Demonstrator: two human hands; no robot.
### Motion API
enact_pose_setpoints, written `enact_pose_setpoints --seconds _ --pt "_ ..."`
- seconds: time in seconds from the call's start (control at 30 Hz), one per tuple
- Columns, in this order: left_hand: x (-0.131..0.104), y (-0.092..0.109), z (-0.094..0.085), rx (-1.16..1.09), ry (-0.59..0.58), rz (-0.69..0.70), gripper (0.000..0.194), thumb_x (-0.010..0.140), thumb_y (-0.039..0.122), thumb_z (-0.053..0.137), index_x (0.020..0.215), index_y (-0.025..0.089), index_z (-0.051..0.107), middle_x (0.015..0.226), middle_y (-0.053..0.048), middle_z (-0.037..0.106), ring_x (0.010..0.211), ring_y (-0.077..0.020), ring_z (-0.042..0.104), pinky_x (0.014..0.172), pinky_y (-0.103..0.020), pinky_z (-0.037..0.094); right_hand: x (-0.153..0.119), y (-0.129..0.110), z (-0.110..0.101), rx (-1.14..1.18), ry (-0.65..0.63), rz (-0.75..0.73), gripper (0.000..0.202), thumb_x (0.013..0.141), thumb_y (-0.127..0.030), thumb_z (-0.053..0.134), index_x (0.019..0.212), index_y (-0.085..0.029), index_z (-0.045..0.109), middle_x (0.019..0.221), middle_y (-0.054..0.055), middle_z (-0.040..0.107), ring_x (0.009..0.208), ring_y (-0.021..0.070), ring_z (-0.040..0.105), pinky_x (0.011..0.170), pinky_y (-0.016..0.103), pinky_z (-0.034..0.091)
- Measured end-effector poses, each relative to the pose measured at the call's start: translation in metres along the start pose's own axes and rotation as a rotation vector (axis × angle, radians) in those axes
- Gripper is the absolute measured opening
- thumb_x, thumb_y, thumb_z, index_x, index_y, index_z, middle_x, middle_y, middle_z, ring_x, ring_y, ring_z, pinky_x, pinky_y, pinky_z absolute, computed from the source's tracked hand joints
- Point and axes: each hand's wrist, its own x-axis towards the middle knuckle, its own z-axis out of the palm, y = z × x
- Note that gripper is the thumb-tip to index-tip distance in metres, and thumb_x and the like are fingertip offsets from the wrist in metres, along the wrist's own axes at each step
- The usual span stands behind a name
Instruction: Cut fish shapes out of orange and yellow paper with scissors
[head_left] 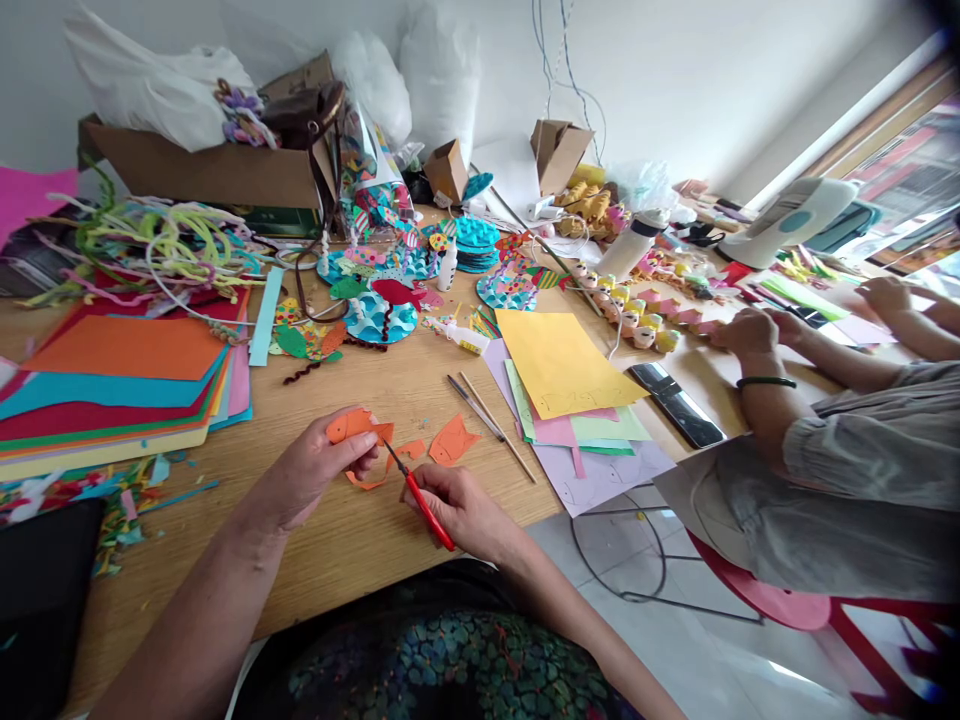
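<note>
White wall (675, 80) at the back, window (892, 175) far right. Wood-grained tabletop (322, 560) crowded along its rear edge: cardboard box (202, 185) at the back left corner, blue paper discs (475, 243) near back centre.

Near the middle of the front edge, left hand (337, 458) has its grip pinched on an orange fish (349, 426); right hand (465, 508) has its grip clamped on red-handled scissors (433, 520), blades at the fish's tail. Second fish (453, 440) lies just beyond the right hand, beside orange scraps (412, 449). Left edge: paper stack (127, 350). Right of centre, a yellow sheet (562, 355) overlaps a lilac sheet (607, 480) that reaches the front edge; a phone (679, 405) lies near. Co-worker's hands (750, 332) at the right edge.

Materials: fish of thin, flat paper, pencil-like lines on the held one; pipe cleaners (172, 240) fuzzy, tangled above the stack; plastic bag (150, 80) crumpled, whitish.
</note>
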Motion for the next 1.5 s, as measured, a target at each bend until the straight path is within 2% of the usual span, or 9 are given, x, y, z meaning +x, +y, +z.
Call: enact_pose_setpoints --seconds 0.2,0.4,0.47,0.6,0.83,0.97,1.13,1.33,1.5 --pt "0.0 -0.002 -0.001 -0.133 0.095 0.044 0.016 0.067 0.028 0.071 0.071 0.016 0.062 0.063 0.001 0.062 0.058 -0.0105 0.053 0.053 -0.021 0.044 -0.001 0.004 0.002 0.175 -0.03 0.055 0.032 0.088 -0.046 0.048 0.077 -0.016 0.051 0.062 -0.003 0.043 0.052 0.008 0.041 0.048 0.02 0.03" --pt "-0.004 -0.004 0.016 -0.156 0.055 0.034 0.015 0.067 0.029 0.071 0.07 0.016 0.063 0.062 0.002 0.059 0.057 -0.0107 0.051 0.054 -0.022 0.043 0.012 -0.01 0.0 0.583 0.296 -0.049 0.037 0.067 -0.043 0.073 0.082 -0.018 0.05 0.079 -0.001 0.056 0.054 0.0068 0.048 0.05 0.021 0.039" --pt "-0.005 -0.005 0.024 -0.141 0.023 0.034 0.015 0.068 0.03 0.07 0.071 0.016 0.063 0.061 0.002 0.057 0.057 -0.0108 0.049 0.053 -0.023 0.041 0.019 -0.016 -0.001 0.636 0.325 -0.097 0.037 0.065 -0.038 0.075 0.084 -0.018 0.051 0.085 0.0 0.058 0.054 0.0058 0.049 0.049 0.021 0.04" --pt "-0.006 -0.006 0.031 -0.111 -0.014 0.039 0.018 0.069 0.032 0.069 0.07 0.016 0.061 0.06 0.002 0.054 0.056 -0.0109 0.046 0.051 -0.023 0.039 0.028 -0.021 -0.004 0.709 0.295 -0.125 0.038 0.063 -0.035 0.077 0.084 -0.018 0.051 0.071 -0.004 0.054 0.049 0.0055 0.047 0.047 0.02 0.039" --pt "-0.005 0.003 0.011 0.023 -0.057 0.049 0.018 0.078 0.037 0.06 0.086 0.021 0.062 0.078 0.0 0.06 0.071 -0.0141 0.053 0.062 -0.025 0.043 0.03 -0.021 -0.016 0.518 0.218 -0.087 0.036 0.063 -0.029 0.076 0.084 -0.019 0.049 0.067 -0.006 0.052 0.05 0.0063 0.046 0.045 0.019 0.038" --pt "0.001 0.01 0.005 0.261 -0.107 0.121 0.016 0.074 0.034 0.063 0.07 0.018 0.061 0.065 0.002 0.053 0.062 -0.0124 0.046 0.057 -0.024 0.037 0.03 -0.023 -0.024 0.318 0.195 -0.119 0.028 0.069 -0.028 0.072 0.083 -0.018 0.05 0.067 -0.004 0.05 0.054 0.0079 0.045 0.047 0.02 0.036" --pt "0.006 0.01 0.008 0.323 -0.164 0.084 0.017 0.068 0.033 0.063 0.063 0.018 0.059 0.058 0.004 0.049 0.056 -0.0119 0.042 0.052 -0.024 0.033 0.031 -0.027 -0.026 0.212 0.172 -0.133 0.028 0.071 -0.033 0.07 0.082 -0.018 0.049 0.066 -0.004 0.049 0.054 0.0084 0.044 0.047 0.02 0.034" --pt "0.003 0.008 0.007 0.143 -0.092 0.068 0.015 0.069 0.032 0.066 0.069 0.018 0.062 0.063 0.003 0.053 0.058 -0.0107 0.044 0.055 -0.023 0.035 0.023 -0.026 -0.027 0.229 0.193 -0.073 0.025 0.079 -0.039 0.061 0.079 -0.017 0.049 0.065 -0.004 0.048 0.051 0.0074 0.045 0.045 0.02 0.033" --pt "-0.002 0.008 0.009 -0.15 0.016 0.061 0.012 0.068 0.027 0.07 0.07 0.018 0.062 0.062 0.004 0.055 0.057 -0.0094 0.047 0.056 -0.021 0.038 0.007 -0.009 -0.02 0.265 0.085 -0.026 0.03 0.086 -0.044 0.051 0.074 -0.017 0.048 0.061 -0.004 0.045 0.05 0.0072 0.046 0.046 0.019 0.035"
